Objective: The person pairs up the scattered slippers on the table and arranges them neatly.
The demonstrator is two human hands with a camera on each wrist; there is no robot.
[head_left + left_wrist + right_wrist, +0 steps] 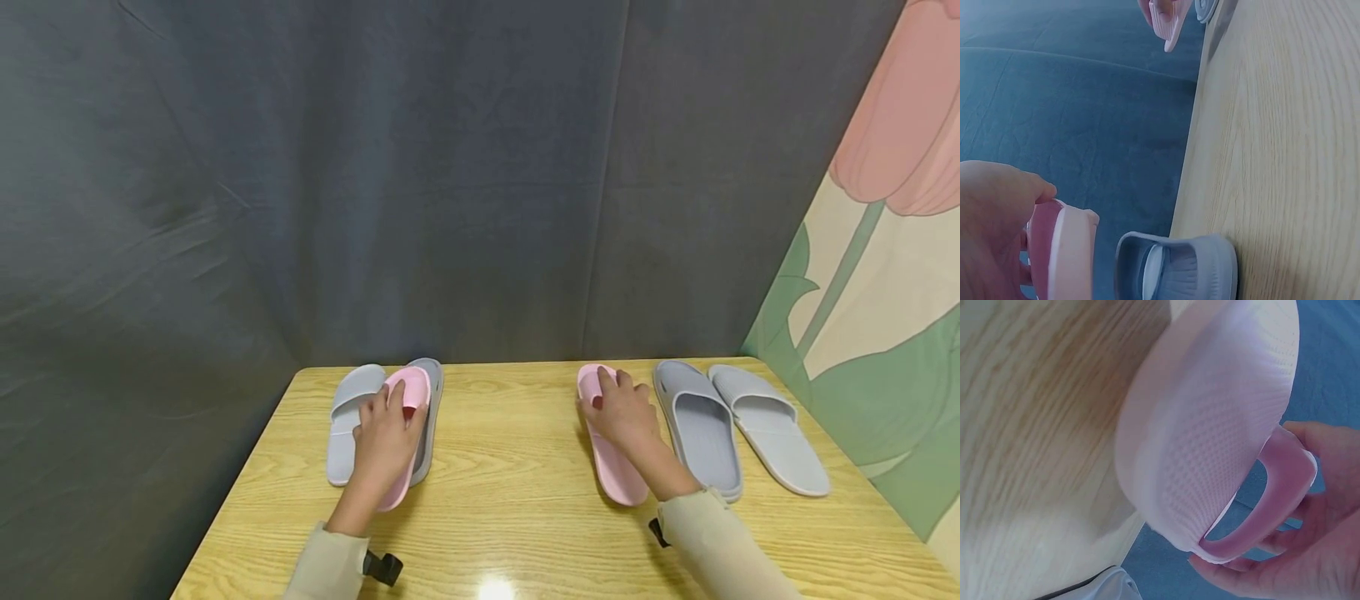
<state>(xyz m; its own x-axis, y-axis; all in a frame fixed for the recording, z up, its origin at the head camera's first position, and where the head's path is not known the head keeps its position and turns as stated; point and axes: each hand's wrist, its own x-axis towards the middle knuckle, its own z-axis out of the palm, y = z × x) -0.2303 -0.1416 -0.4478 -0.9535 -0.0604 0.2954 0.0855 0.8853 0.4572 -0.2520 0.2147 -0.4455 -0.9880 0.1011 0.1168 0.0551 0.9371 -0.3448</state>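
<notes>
My left hand (382,442) grips a pink slipper (409,382) by its strap, fingers over the top. In the left wrist view that slipper (1075,256) is raised off the table, beside a grey slipper (1217,269). In the head view it overlaps a darker grey slipper (429,450), with a light grey one (342,450) to its left. A second pink slipper (621,479) is held across its strap by my right hand (628,414). The right wrist view shows thumb and fingers (1300,540) around the strap; the sole hangs above the wood.
At the table's right stand a grey closed-toe slipper (705,442) and a light grey open-toe slipper (783,446), side by side. Behind the wooden table (502,450) hangs a dark curtain (450,183). A wall painted with flowers (885,383) borders the right side.
</notes>
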